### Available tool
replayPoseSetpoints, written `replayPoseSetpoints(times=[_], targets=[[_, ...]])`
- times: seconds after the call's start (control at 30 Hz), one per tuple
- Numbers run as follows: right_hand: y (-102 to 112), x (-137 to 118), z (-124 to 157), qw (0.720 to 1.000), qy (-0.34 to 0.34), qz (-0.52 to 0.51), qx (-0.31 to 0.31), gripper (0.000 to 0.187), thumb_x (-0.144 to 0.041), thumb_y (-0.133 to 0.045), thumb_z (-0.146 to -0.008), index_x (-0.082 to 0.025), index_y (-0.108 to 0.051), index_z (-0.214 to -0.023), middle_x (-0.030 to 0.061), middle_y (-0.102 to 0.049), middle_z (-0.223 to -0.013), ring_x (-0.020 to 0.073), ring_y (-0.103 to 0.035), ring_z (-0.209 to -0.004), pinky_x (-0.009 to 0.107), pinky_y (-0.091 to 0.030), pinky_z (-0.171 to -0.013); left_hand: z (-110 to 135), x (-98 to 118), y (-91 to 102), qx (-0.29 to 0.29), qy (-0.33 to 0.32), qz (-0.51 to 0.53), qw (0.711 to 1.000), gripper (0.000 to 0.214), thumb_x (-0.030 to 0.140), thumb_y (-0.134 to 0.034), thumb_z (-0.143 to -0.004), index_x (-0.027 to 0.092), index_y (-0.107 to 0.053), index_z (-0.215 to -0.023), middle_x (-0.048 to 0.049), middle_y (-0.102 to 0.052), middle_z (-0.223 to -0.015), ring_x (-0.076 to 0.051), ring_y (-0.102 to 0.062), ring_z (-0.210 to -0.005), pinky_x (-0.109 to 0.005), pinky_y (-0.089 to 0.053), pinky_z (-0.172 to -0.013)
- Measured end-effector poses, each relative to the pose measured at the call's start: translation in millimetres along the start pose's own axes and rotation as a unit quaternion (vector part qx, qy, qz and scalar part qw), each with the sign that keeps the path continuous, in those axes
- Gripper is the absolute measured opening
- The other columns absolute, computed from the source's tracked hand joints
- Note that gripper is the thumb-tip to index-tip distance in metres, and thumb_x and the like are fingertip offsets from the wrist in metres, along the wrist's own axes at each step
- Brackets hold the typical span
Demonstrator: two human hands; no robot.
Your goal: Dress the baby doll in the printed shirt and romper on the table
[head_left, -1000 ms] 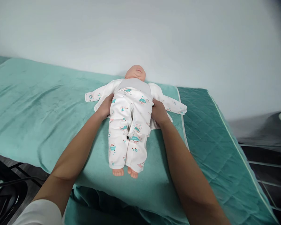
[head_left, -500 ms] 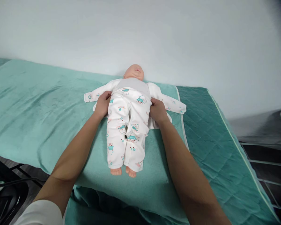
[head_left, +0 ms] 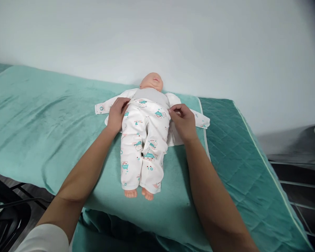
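Just right of centre in the frame, my right hand [head_left: 185, 122] seems to pinch the waist edge of white, teal-printed fabric trousers [head_left: 132, 143]; my left hand [head_left: 117, 114] touches the opposite edge, its hold unclear. The right has just lifted from the side, bringing the work to the waist. Mid-frame, the pinkish, smooth-headed baby doll [head_left: 150, 82] wearing them lies on a pale-teal plush blanket [head_left: 55, 140].

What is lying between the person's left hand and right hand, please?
In the head view, the waist of the doll lies between the left hand and the right hand, covered by white printed trousers.
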State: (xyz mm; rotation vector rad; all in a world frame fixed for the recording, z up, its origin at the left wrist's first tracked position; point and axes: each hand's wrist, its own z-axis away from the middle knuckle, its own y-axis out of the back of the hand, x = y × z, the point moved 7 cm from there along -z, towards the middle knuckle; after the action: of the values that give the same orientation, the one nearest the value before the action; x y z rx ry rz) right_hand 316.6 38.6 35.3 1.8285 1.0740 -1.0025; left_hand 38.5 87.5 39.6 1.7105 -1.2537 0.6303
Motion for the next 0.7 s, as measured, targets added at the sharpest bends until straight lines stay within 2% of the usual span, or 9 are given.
replayPoseSetpoints(times=[0.13, 0.27, 0.4, 0.57, 0.7], targets=[[-6, -13, 2, 0.998, 0.046, -0.024, -0.035, 0.006, -0.03, -0.068, -0.084, -0.026, -0.065, -0.086, 0.0031, -0.064, -0.093, 0.0205, -0.06, -0.089, 0.036, -0.051, -0.08, -1, 8, 0.6, 0.01, -0.024, 0.009, 1.0, 0.024, 0.038, -0.056, -0.097, 0.022, -0.073, -0.105, -0.0074, -0.071, -0.114, -0.023, -0.062, -0.113, -0.034, -0.045, -0.104], [-11, -22, 4, 0.993, 0.091, -0.003, -0.068, 0.008, -0.029, -0.069, -0.086, -0.027, -0.07, -0.093, 0.0032, -0.064, -0.102, 0.0203, -0.06, -0.097, 0.036, -0.051, -0.083, -7, -7, -2.5, 0.01, 0.041, 0.057, 0.997, 0.021, 0.039, -0.059, -0.096, 0.022, -0.07, -0.098, -0.0042, -0.072, -0.102, -0.021, -0.063, -0.1, -0.031, -0.047, -0.095], [-14, -26, 2, 0.991, 0.109, 0.026, -0.079, 0.012, -0.025, -0.071, -0.084, -0.027, -0.071, -0.097, 0.0027, -0.063, -0.106, 0.019, -0.06, -0.099, 0.036, -0.049, -0.084, -19, -20, -9.7, -0.017, 0.064, 0.107, 0.992, 0.018, 0.037, -0.059, -0.095, 0.021, -0.067, -0.093, -0.0015, -0.069, -0.091, -0.018, -0.06, -0.09, -0.029, -0.047, -0.085], [-20, -22, -1, 0.993, 0.078, 0.018, -0.081, 0.01, -0.024, -0.068, -0.087, -0.026, -0.069, -0.097, 0.0018, -0.065, -0.104, 0.0164, -0.057, -0.089, 0.034, -0.048, -0.081, -31, -26, -18.7, -0.037, 0.088, 0.13, 0.987, 0.011, 0.027, -0.059, -0.092, 0.02, -0.064, -0.085, -0.0008, -0.067, -0.087, -0.016, -0.06, -0.086, -0.028, -0.047, -0.084], [-24, -21, -4, 0.996, 0.05, 0.029, -0.07, 0.004, -0.024, -0.062, -0.09, -0.024, -0.066, -0.091, 0.0003, -0.063, -0.09, 0.0153, -0.054, -0.081, 0.033, -0.047, -0.078, -33, -11, -18.8, -0.04, 0.037, 0.094, 0.994, 0.013, 0.031, -0.059, -0.095, 0.021, -0.067, -0.094, -0.0025, -0.069, -0.098, -0.017, -0.062, -0.095, -0.03, -0.047, -0.092]])
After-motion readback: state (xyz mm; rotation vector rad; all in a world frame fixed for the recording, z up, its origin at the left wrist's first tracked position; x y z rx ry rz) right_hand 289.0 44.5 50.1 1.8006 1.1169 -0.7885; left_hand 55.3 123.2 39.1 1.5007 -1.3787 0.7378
